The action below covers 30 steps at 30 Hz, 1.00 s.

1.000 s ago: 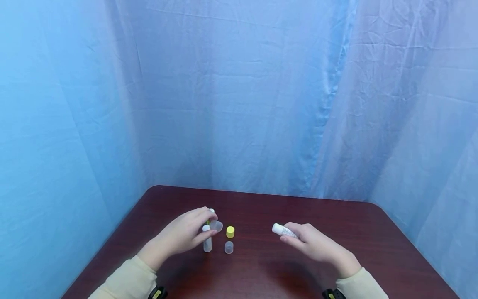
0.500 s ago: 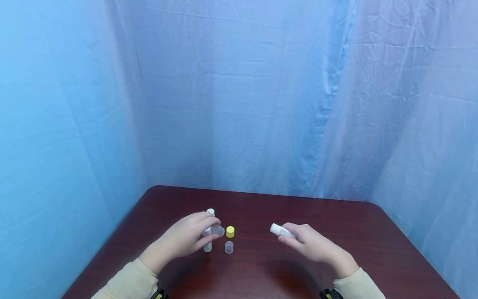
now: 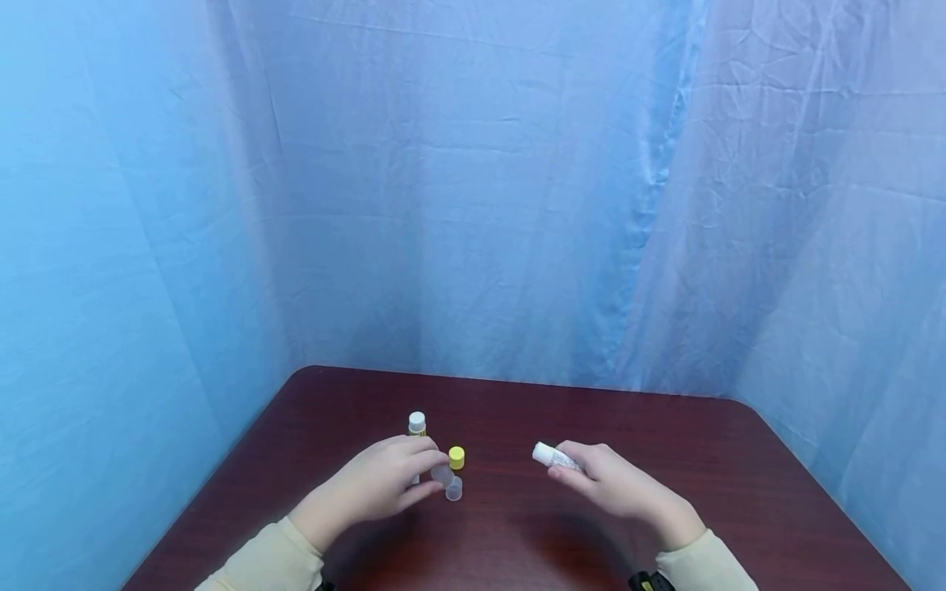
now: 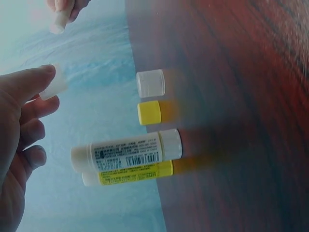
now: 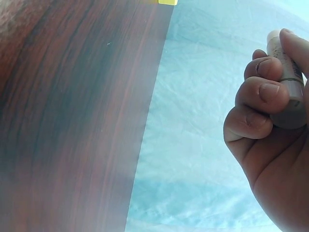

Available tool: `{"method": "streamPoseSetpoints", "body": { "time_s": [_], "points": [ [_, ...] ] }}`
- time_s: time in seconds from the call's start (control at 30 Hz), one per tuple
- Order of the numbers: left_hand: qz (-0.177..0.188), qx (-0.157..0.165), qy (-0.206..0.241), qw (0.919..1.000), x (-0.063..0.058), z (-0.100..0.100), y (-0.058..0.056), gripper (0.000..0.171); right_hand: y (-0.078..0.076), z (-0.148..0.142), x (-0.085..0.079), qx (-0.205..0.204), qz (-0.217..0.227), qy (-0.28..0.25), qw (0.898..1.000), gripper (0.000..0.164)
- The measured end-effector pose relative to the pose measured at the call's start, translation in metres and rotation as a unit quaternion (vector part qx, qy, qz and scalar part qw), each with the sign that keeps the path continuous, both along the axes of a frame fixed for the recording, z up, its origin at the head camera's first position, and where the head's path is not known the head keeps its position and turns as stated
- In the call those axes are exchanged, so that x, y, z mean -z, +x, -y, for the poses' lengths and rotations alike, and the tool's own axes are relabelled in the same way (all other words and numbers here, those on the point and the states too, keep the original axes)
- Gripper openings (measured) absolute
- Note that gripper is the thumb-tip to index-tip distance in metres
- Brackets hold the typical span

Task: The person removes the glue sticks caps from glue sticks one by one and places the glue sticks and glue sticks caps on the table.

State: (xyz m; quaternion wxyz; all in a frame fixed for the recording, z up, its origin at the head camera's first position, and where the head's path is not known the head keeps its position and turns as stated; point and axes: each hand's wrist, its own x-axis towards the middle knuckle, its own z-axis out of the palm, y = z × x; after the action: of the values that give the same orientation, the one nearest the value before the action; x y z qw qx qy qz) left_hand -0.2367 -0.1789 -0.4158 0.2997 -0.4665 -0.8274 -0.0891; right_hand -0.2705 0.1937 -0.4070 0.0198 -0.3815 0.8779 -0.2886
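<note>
My left hand (image 3: 380,484) pinches a translucent cap (image 4: 55,83) between thumb and fingers, above the table. In the head view it overlaps another translucent cap (image 4: 151,83), which stands on the table near a yellow cap (image 3: 456,458). Two uncapped glue sticks stand upright by the left hand: a yellow-labelled one (image 3: 417,422) farther back, and a white-labelled one (image 4: 126,152), mostly hidden behind the fingers in the head view. On the right, my right hand (image 3: 624,486) grips a third glue stick (image 3: 553,456), tilted, its white end pointing left and its fingers curled round the barrel.
The dark red wooden table (image 3: 502,542) has rounded far corners. Blue cloth (image 3: 473,205) hangs behind it and along both sides. A dark band (image 3: 650,581) with a yellow mark sits at the right wrist.
My left hand has moved right and toward me with the translucent cap, uncovering the yellow-labelled glue stick. The right hand has shifted slightly left, still gripping its glue stick.
</note>
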Motion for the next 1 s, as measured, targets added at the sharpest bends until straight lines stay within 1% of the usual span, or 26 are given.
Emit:
{"method": "streamPoseSetpoints", "body": {
  "time_s": [0.2, 0.37, 0.67, 0.83, 1.0],
  "points": [
    [0.017, 0.007, -0.008, 0.9998, 0.003, -0.005, 0.002, 0.029, -0.001, 0.001, 0.000, -0.001, -0.003, -0.001, 1.000, 0.015],
    [0.039, -0.004, -0.022, 0.9990, 0.005, -0.006, 0.004, 0.027, -0.001, 0.002, -0.002, -0.005, -0.002, 0.000, 1.000, 0.015],
    [0.103, -0.018, -0.056, 0.9930, 0.008, -0.011, 0.007, 0.022, 0.000, 0.001, 0.000, -0.001, 0.000, 0.005, 1.000, 0.017],
    [0.106, -0.021, -0.074, 0.9913, 0.010, -0.014, 0.008, 0.021, 0.000, 0.001, 0.001, 0.000, 0.000, 0.005, 1.000, 0.017],
    [0.107, -0.027, -0.092, 0.9896, 0.014, -0.016, 0.009, 0.020, 0.001, 0.001, 0.000, 0.003, 0.010, 0.006, 1.000, 0.019]
  ]
}}
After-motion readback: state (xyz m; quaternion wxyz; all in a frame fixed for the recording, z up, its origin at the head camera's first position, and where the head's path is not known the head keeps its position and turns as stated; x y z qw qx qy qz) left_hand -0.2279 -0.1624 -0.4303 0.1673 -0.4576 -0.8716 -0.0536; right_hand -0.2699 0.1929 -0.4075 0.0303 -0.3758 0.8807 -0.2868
